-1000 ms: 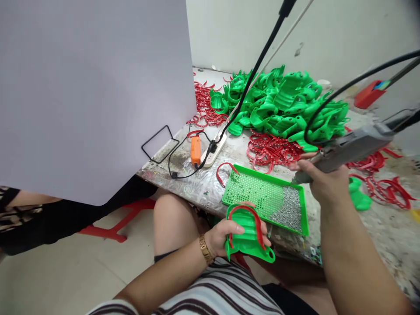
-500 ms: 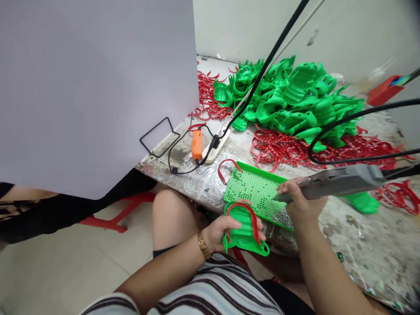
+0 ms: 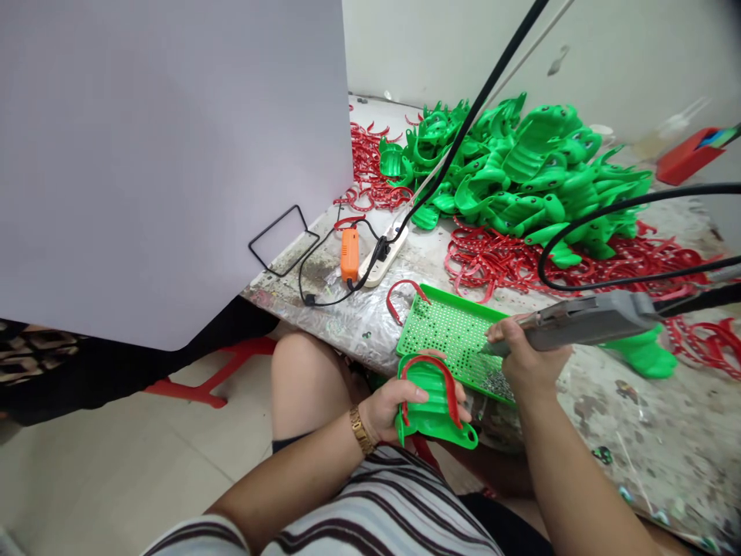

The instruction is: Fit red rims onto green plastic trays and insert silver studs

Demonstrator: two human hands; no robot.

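Note:
My left hand point(image 3: 389, 407) is closed around a green plastic part point(image 3: 435, 401) with a red curved strip point(image 3: 427, 364) seated along its rim, held above my lap at the table's edge. My right hand point(image 3: 524, 357) grips a grey electric screwdriver point(image 3: 584, 320), its tip lowered over the green perforated tray point(image 3: 448, 332) where small silver screws point(image 3: 495, 382) are heaped at the near corner. Black cables point(image 3: 584, 232) run from the tool up and to the right.
A heap of green parts point(image 3: 521, 177) and scattered red strips point(image 3: 503, 262) cover the back of the table. A white power strip point(image 3: 382, 259) and an orange plug point(image 3: 349, 253) lie at the left. A large grey board point(image 3: 167, 162) blocks the left side. A red box point(image 3: 686, 158) stands far right.
My right hand has come down and left with the screwdriver, from above the tray's right end to the screws in it. My left hand has kept hold of the green part.

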